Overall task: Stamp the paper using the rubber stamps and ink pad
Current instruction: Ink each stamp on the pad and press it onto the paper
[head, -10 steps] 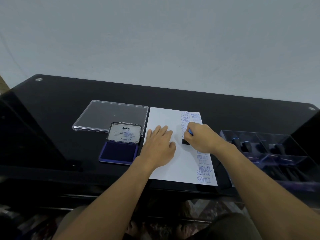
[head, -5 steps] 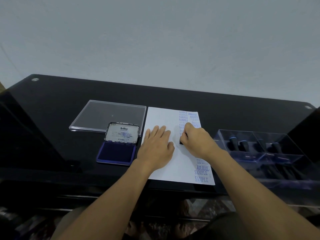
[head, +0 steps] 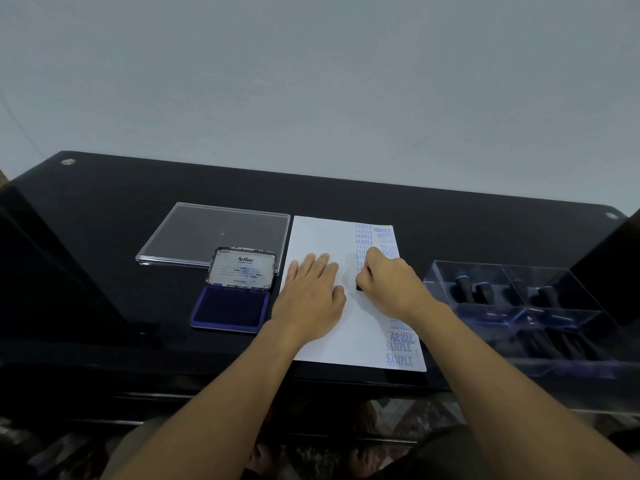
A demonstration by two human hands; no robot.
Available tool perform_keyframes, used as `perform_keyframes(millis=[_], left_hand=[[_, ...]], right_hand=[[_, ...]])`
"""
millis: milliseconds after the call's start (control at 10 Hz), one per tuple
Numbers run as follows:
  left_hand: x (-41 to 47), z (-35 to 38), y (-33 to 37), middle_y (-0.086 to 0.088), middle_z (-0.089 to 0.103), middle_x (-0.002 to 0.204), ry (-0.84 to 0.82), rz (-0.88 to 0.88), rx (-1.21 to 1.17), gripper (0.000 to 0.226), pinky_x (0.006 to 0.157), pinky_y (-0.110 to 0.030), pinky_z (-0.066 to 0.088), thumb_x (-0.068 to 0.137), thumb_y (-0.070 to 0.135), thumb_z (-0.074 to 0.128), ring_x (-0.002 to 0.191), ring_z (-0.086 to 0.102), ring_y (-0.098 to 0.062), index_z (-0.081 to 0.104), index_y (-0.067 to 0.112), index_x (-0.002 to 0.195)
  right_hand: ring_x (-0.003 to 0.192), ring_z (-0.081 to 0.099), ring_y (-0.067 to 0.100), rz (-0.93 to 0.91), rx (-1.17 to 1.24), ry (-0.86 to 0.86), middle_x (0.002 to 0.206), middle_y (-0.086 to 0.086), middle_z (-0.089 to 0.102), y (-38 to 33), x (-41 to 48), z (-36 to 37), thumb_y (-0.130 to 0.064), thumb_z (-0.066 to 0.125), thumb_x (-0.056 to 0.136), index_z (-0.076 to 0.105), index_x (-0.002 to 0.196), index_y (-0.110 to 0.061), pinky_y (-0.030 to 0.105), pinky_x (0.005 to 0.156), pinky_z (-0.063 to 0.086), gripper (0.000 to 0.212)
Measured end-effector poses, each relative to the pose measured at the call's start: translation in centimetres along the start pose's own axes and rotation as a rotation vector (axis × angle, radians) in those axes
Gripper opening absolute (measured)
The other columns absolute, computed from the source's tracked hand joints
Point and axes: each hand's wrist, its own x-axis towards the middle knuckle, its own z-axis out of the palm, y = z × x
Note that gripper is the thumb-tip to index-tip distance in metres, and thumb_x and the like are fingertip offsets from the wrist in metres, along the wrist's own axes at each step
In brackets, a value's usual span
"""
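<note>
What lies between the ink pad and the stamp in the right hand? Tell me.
In the head view, the left hand lies there, flat on the paper, between ink pad and the stamp the right hand grips.

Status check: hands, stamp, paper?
Left hand flat on paper. Right hand grips stamp, down on paper. Ink pad open at left, nothing in the way.

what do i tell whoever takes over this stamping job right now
Left hand open, flat on the white paper sheet, pinning it.
Right hand grips a small black rubber stamp, down on the sheet.
Open blue ink pad sits left of the sheet; clear plastic tray of spare stamps on the right.
Done: blue prints down the sheet's right side.
Left: lift this stamp, fill the blank left part.
</note>
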Motion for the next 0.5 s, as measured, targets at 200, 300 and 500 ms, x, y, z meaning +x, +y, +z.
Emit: perform_keyframes(millis=[200,300,500], left_hand=[[0.03,-0.01,-0.05,-0.003,0.015,0.163,-0.005,-0.002,-0.003,0.049,0.122,-0.042,-0.001,0.102,0.029,0.029,0.150,0.005,-0.021,0.032,0.015,0.149],[0.04,-0.04,0.00,-0.003,0.013,0.164,-0.016,-0.012,-0.013,0.049,0.122,-0.043,-0.002,0.103,0.029,0.029,0.151,0.002,-0.021,0.030,0.015,0.150],[0.22,-0.22,0.05,-0.003,0.013,0.164,-0.030,-0.015,-0.031,0.049,0.122,-0.043,-0.002,0.103,0.029,0.030,0.151,0.002,-0.021,0.031,0.015,0.150]], right_hand=[[0.057,0.045,0.019,0.002,0.006,-0.002,0.076,0.007,0.058,-0.09,0.00,-0.09,-0.023,0.043,0.100,0.035,0.082,-0.017,0.032,0.049,0.034,0.020],[0.057,0.044,0.020,0.002,0.001,0.010,0.075,0.008,0.058,-0.15,-0.06,-0.01,-0.022,0.042,0.099,0.034,0.081,-0.017,0.032,0.049,0.034,0.020],[0.055,0.042,0.016,-0.009,-0.028,0.023,0.070,0.003,0.051,-0.31,-0.55,-0.09,-0.022,0.040,0.101,0.036,0.086,-0.016,0.028,0.048,0.028,0.017]])
